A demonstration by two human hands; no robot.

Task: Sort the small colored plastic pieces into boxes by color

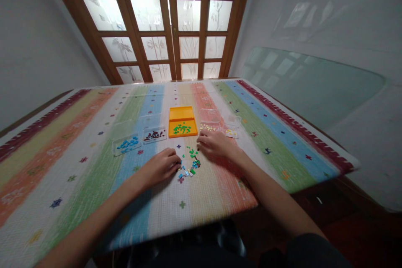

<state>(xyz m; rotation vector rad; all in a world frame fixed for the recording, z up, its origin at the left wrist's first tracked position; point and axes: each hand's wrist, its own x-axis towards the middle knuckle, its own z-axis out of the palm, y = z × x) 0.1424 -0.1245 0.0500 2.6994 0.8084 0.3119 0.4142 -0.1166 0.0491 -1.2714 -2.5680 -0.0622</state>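
A loose pile of small building bricks, green, blue, white and dark brown, lies on the tablecloth between my hands. My left hand rests at the pile's left side, fingers curled together over its edge; whatever they hold is hidden. Beyond the pile on the right, my right hand has its fingers bent and drawn together in front of a clear box of cream bricks. Its fingertips point down, and I cannot make out what is in them. Several green bricks lie scattered between the hands.
An open orange case holds green bricks. To its left, clear boxes hold dark brown bricks and blue bricks; yellow bricks sit in one at right. The striped tablecloth covers the table, its front edge close to me.
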